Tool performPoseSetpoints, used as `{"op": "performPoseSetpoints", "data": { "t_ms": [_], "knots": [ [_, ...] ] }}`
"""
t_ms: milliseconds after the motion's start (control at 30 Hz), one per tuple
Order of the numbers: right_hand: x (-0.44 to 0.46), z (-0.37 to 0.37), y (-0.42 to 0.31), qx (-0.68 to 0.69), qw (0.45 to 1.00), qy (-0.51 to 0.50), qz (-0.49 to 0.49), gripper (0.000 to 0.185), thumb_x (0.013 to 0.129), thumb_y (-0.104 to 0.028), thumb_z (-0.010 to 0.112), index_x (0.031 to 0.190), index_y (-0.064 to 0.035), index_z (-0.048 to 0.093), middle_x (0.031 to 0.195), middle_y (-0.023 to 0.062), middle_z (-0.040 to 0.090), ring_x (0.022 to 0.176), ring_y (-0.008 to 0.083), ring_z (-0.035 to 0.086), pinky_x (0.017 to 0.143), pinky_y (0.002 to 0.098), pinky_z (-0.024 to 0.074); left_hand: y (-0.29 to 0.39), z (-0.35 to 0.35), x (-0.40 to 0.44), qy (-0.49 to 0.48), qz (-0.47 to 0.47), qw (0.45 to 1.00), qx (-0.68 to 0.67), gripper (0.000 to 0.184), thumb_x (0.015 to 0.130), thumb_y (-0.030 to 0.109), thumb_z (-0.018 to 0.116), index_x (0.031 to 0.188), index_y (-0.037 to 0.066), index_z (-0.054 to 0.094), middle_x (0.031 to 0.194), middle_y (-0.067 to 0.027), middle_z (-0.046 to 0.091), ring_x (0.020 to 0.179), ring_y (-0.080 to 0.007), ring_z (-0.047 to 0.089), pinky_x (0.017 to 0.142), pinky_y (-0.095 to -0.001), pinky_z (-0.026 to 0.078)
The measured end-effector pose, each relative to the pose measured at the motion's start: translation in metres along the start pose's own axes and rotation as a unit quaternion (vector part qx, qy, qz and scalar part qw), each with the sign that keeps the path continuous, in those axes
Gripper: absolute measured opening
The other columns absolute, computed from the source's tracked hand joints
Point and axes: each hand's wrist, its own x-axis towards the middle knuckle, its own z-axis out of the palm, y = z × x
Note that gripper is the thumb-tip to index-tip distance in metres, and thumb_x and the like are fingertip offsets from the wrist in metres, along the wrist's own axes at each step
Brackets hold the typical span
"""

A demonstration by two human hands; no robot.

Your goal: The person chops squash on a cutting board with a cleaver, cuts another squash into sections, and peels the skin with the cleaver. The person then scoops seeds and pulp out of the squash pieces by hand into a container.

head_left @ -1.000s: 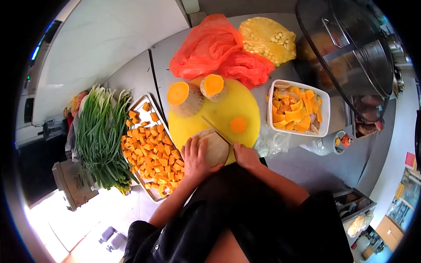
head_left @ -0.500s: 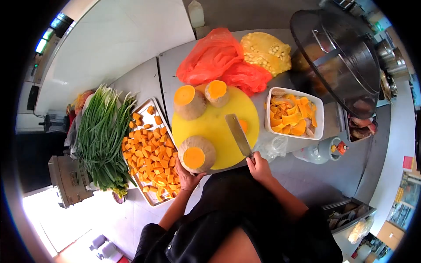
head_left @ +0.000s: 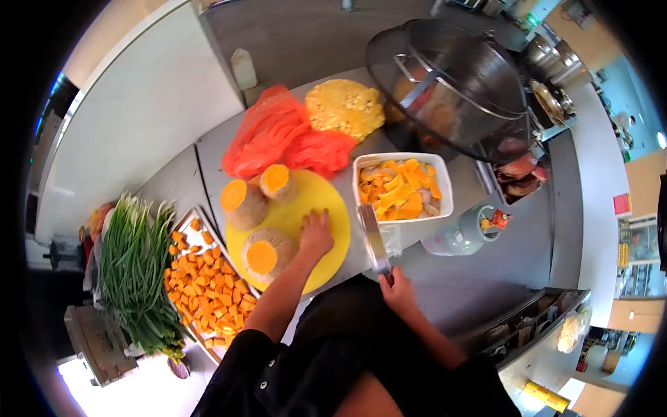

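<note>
My left hand (head_left: 316,236) lies palm down on the right part of a round yellow cutting board (head_left: 335,254), fingers spread. What is under its palm is hidden. Close by its wrist stands a cut squash piece (head_left: 269,256), orange face up. Two more upright squash pieces, a wider one (head_left: 243,204) and a smaller one (head_left: 278,183), are at the board's far left. My right hand (head_left: 399,290) is closed around the handle of a cleaver (head_left: 374,240). Its blade points away from me, right of the board, with the tip by a white tub (head_left: 403,217) of orange peelings (head_left: 401,191).
A metal tray (head_left: 201,333) of orange squash cubes (head_left: 212,288) and green onions (head_left: 135,271) are left of the board. Beyond it lie a red plastic bag (head_left: 267,135) and a yellow bag (head_left: 344,108). A large dark mesh cover (head_left: 451,90) stands far right, near a meat tray (head_left: 517,177).
My left hand has left the near squash piece and moved right across the board. The cleaver has moved off the board to the right. The orange bit on the board no longer shows.
</note>
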Motion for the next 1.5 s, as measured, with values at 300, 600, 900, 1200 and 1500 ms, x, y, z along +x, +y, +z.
{"op": "performPoseSetpoints", "data": {
  "t_ms": [300, 600, 900, 1200, 1500],
  "knots": [
    [-0.024, -0.035, 0.045, 0.04, 0.987, 0.113, 0.104, 0.026, 0.096, -0.023, 0.068, 0.094, -0.0031, 0.052, 0.064, 0.0122, 0.059, 0.054, 0.0246, 0.06, 0.054, 0.041, 0.0475, 0.05, -0.082, 0.025, 0.038, 0.045, 0.966, -0.251, 0.093, 0.072, 0.039, 0.083, 0.148, 0.008, 0.041, 0.141, -0.0265, 0.05, 0.13, -0.045, 0.051, 0.108, -0.0507, 0.046],
    [0.021, -0.065, -0.017, -0.038, 0.998, -0.053, 0.021, 0.033, 0.095, -0.027, 0.066, 0.115, -0.0009, 0.058, 0.074, 0.0155, 0.067, 0.069, 0.0332, 0.07, 0.063, 0.042, 0.0536, -0.048, -0.157, -0.087, 0.081, -0.097, 0.989, -0.072, 0.112, 0.065, 0.053, 0.087, 0.155, 0.011, 0.035, 0.154, -0.025, 0.042, 0.143, -0.0435, 0.039, 0.115, -0.0555, 0.035],
    [0.083, 0.069, -0.025, -0.119, 0.957, -0.236, -0.115, 0.05, 0.092, -0.023, 0.065, 0.138, -0.0048, 0.056, 0.085, 0.0199, 0.071, 0.081, 0.0394, 0.07, 0.074, 0.0474, 0.0563, -0.103, -0.081, -0.143, 0.175, -0.144, 0.959, -0.168, 0.118, 0.056, 0.038, 0.093, 0.152, 0.003, 0.034, 0.148, -0.0274, 0.042, 0.135, -0.0458, 0.043, 0.115, -0.0509, 0.037],
    [0.074, 0.081, -0.027, -0.031, 0.954, -0.296, -0.043, 0.063, 0.093, -0.026, 0.065, 0.149, -0.0034, 0.047, 0.101, 0.0243, 0.073, 0.096, 0.0413, 0.071, 0.084, 0.045, 0.0557, -0.024, -0.069, -0.145, 0.201, -0.239, 0.933, -0.181, 0.113, 0.063, 0.048, 0.091, 0.152, 0.007, 0.034, 0.147, -0.0264, 0.042, 0.131, -0.046, 0.044, 0.108, -0.0548, 0.041],
    [0.003, 0.041, -0.12, -0.006, 0.952, -0.262, -0.16, 0.052, 0.103, -0.03, 0.057, 0.145, -0.0013, 0.049, 0.092, 0.0289, 0.07, 0.087, 0.0475, 0.069, 0.074, 0.0525, 0.0546, -0.059, -0.037, -0.147, 0.315, 0.05, 0.931, -0.174, 0.064, 0.069, 0.029, 0.082, 0.127, 0.009, 0.064, 0.144, -0.0239, 0.048, 0.138, -0.0487, 0.04, 0.114, -0.0634, 0.031]
  ]
}}
